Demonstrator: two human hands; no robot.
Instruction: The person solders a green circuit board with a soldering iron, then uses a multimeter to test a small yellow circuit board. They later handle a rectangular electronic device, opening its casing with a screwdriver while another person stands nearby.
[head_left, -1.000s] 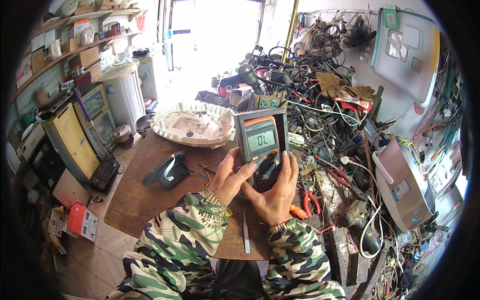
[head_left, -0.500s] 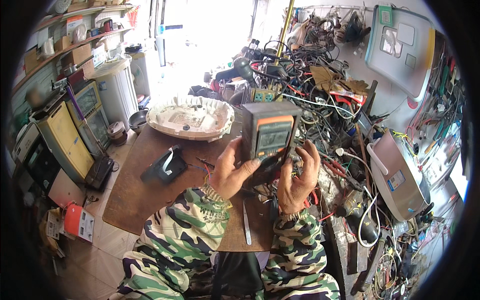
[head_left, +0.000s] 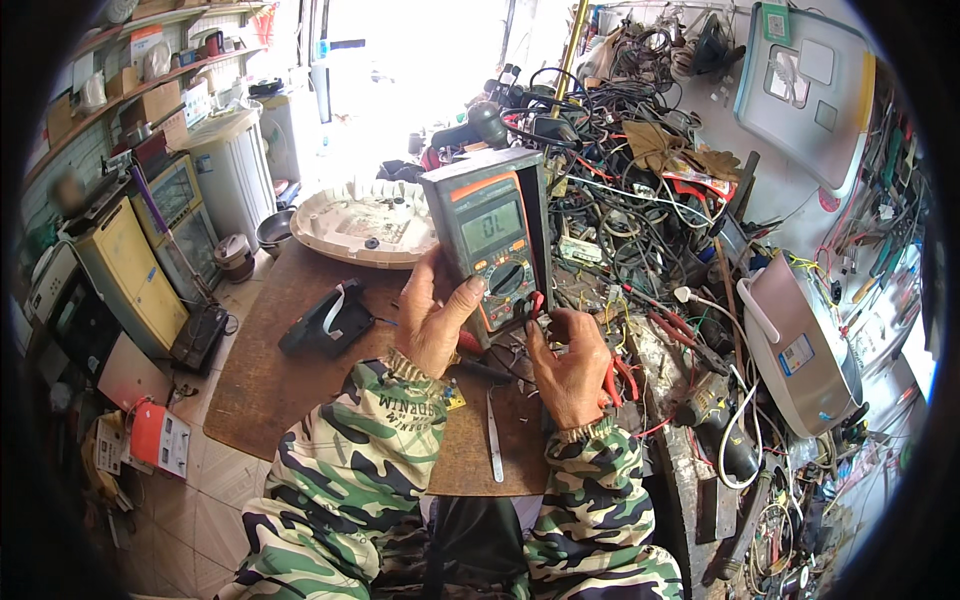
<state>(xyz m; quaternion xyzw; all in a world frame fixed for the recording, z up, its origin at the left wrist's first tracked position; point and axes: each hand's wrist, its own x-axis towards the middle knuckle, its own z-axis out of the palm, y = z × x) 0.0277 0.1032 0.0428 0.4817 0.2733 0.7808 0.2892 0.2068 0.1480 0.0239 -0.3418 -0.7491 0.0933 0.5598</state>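
Note:
A multimeter (head_left: 496, 232) with an orange edge, a lit grey display and a round dial stands tilted up in a dark open-fronted box frame. My left hand (head_left: 437, 318) grips its lower left side, thumb on the front beside the dial. At the lower right corner, my right hand (head_left: 572, 362) has its thumb and finger pinched at a red probe plug (head_left: 536, 303). Dark leads hang below the meter, partly hidden by my hands. Metal tweezers (head_left: 494, 440) lie on the brown table (head_left: 270, 385) between my forearms.
A black plastic part (head_left: 325, 322) with a white strip lies at the table's left. Behind it sits a dirty cream-coloured shell (head_left: 345, 225). Tangled cables (head_left: 630, 210) heap up at the right, near red-handled pliers (head_left: 690, 340) and a power drill (head_left: 722, 425).
The multimeter has moved left and up and turned to show its display and dial more fully. My right hand has shifted left and down to the plug at its lower corner.

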